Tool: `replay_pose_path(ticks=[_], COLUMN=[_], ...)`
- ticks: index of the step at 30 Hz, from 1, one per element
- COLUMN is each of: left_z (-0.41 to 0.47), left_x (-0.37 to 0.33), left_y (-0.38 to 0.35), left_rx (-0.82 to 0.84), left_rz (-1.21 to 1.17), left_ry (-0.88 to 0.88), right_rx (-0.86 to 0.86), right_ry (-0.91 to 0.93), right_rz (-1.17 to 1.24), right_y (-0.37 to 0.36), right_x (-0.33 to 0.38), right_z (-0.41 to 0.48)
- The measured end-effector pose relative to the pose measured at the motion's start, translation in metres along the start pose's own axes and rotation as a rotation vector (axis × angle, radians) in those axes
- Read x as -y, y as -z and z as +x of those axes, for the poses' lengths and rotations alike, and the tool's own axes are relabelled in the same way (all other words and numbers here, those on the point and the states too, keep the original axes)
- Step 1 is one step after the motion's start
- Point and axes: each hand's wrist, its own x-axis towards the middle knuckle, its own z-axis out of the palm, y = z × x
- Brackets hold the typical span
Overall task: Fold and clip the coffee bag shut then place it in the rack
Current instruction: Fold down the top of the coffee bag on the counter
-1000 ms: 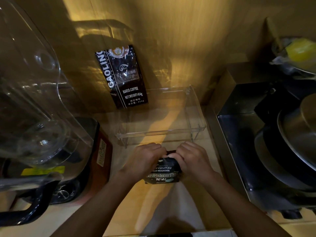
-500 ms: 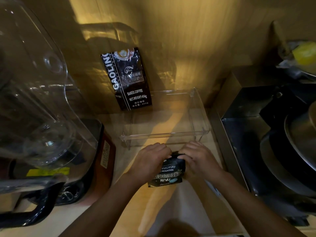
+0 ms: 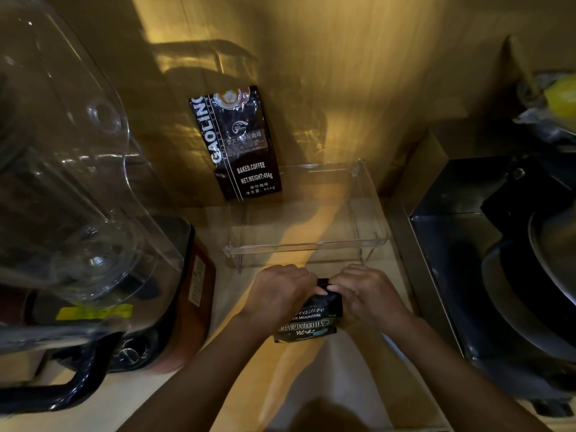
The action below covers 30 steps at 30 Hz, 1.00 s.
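A small black coffee bag [image 3: 308, 322] with white lettering stands on the wooden counter, just in front of a clear acrylic rack [image 3: 307, 244]. My left hand [image 3: 280, 291] grips the bag's top from the left and my right hand [image 3: 367, 294] grips it from the right, thumbs meeting over the folded top edge. The fold itself is mostly hidden under my fingers. No clip shows. A larger black coffee bag [image 3: 238, 141] labelled GAOLING leans against the wall at the rack's left rear.
A big clear blender jug [image 3: 68, 169] on a dark base [image 3: 174, 307] fills the left side. On the right sits a stove [image 3: 452, 244] with a dark pan [image 3: 530, 291]. A yellow thing [image 3: 561, 95] lies far right on a shelf.
Both hands have stayed on the small bag's top, working the fold. The view shifted slightly, so everything sits a little lower and further right in frame.
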Motion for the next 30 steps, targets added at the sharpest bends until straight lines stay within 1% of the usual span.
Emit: replay_pose_path(ticks=[3, 5, 6, 9, 11, 13, 17, 18, 21, 25, 28, 30], left_z=[-0.001, -0.004, -0.006, -0.011, -0.013, -0.017, -0.023, -0.025, -0.030, -0.033, -0.035, -0.033], left_x=[-0.001, 0.002, 0.003, 0.006, 0.008, 0.010, 0.016, 0.015, 0.015, 0.014, 0.011, 0.012], left_y=[0.004, 0.004, 0.005, 0.004, 0.006, 0.008, 0.015, 0.016, 0.017, 0.019, 0.021, 0.023], left_rx=[0.072, 0.102, 0.093, -0.005, -0.016, 0.001, 0.106, 0.111, 0.059, -0.003, -0.018, 0.005], left_rz=[0.040, -0.006, -0.017, -0.019, 0.017, 0.024, 0.013, -0.003, -0.034, 0.044, 0.074, 0.107], left_ry=[0.028, 0.067, 0.078, 0.131, 0.147, 0.146, 0.127, 0.138, 0.188, 0.215, 0.210, 0.215], right_rx=[-0.024, -0.030, -0.026, -0.025, -0.023, -0.015, -0.041, -0.044, -0.040, -0.055, -0.056, -0.058], right_ry=[-0.055, -0.075, -0.071, -0.092, -0.105, -0.098, -0.118, -0.111, -0.094, -0.111, -0.125, -0.126], right_rz=[0.019, 0.029, 0.026, 0.027, 0.033, 0.015, 0.023, 0.023, 0.026, 0.022, 0.028, 0.022], right_y=[0.003, 0.005, 0.005, 0.005, 0.006, 0.007, 0.010, 0.010, 0.009, 0.009, 0.009, 0.009], right_x=[-0.002, -0.001, -0.001, 0.000, 0.001, 0.003, 0.006, 0.007, 0.011, 0.012, 0.012, 0.012], right_z=[-0.001, -0.003, -0.004, -0.006, -0.006, -0.005, -0.003, -0.003, -0.003, -0.004, -0.005, -0.004])
